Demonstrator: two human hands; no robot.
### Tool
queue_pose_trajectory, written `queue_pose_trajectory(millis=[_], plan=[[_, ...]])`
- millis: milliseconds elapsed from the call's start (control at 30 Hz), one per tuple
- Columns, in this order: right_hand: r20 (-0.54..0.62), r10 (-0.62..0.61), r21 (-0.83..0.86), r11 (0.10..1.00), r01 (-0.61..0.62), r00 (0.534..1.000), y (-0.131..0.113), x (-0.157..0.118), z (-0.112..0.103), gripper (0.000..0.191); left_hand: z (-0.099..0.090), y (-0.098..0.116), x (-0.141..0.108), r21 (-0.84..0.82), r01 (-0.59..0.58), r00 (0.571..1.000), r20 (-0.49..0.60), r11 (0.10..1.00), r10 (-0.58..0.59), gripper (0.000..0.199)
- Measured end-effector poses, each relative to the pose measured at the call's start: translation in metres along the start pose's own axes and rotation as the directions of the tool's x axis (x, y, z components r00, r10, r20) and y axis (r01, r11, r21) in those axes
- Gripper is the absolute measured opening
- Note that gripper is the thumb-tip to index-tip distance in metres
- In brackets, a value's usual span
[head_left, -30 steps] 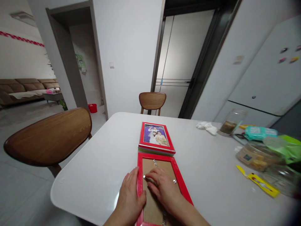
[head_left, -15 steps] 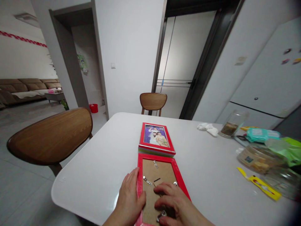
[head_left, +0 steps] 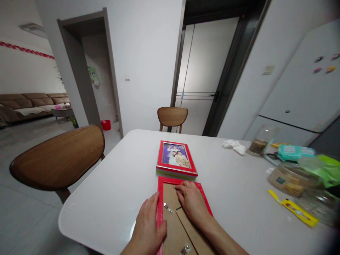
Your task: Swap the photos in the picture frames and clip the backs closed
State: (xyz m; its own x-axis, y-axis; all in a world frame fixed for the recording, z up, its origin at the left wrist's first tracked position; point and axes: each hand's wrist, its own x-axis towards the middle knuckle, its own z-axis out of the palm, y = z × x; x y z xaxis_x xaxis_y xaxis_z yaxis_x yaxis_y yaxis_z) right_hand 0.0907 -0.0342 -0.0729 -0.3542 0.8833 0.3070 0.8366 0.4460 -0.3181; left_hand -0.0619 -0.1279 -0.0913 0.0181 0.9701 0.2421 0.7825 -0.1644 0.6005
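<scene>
Two hands: the left hand (head_left: pixel 150 221) is on the left side of the red frame (head_left: pixel 160 203); the right hand (head_left: pixel 193 200) is over its top part.
Top clip (head_left: pixel 175 188): at the right hand's fingertips, poking out on their left side. It seems to slant down to the right, under them. The right hand is nearer.
Left fingers: close together along the outer edge, thumb over the rim, so they hold the frame.
Right fingers: bent and close together; I cannot tell if they pinch the clip.
Red frame: on the white table (head_left: pixel 114 187), brown back board (head_left: pixel 171 230) up, long way pointing away from the person.
Side clip (head_left: pixel 168 208): on the board, between the hands.
Photo frame (head_left: pixel 159 157): just past the red one, picture up.
Teal pack (head_left: pixel 294 152): has writing, too blurry to read.
</scene>
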Motion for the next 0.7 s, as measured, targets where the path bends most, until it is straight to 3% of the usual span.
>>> queue_pose_trajectory(millis=[233, 433, 533, 700], plan=[[0.047, 0.018, 0.125, 0.992, -0.024, 0.999, 0.005, -0.01, -0.019, 0.029, -0.003, 0.004, 0.0, -0.062, 0.017, 0.999, -0.043, 0.998, -0.019, 0.062], [0.273, 0.081, 0.09, 0.99, -0.109, 0.959, -0.007, -0.055, -0.048, 0.03, -0.005, 0.007, -0.002, -0.076, 0.019, 0.997, -0.069, 0.997, -0.024, 0.058], [0.274, 0.086, 0.087, 0.99, -0.114, 0.958, -0.013, -0.065, -0.045, 0.041, -0.003, 0.004, -0.002, -0.064, 0.025, 0.998, -0.064, 0.998, -0.029, 0.056], [0.242, 0.095, 0.123, 0.984, -0.128, 0.966, -0.01, -0.06, -0.043, 0.038, -0.005, 0.004, -0.001, -0.077, 0.047, 0.998, -0.037, 0.996, -0.05, 0.054]])
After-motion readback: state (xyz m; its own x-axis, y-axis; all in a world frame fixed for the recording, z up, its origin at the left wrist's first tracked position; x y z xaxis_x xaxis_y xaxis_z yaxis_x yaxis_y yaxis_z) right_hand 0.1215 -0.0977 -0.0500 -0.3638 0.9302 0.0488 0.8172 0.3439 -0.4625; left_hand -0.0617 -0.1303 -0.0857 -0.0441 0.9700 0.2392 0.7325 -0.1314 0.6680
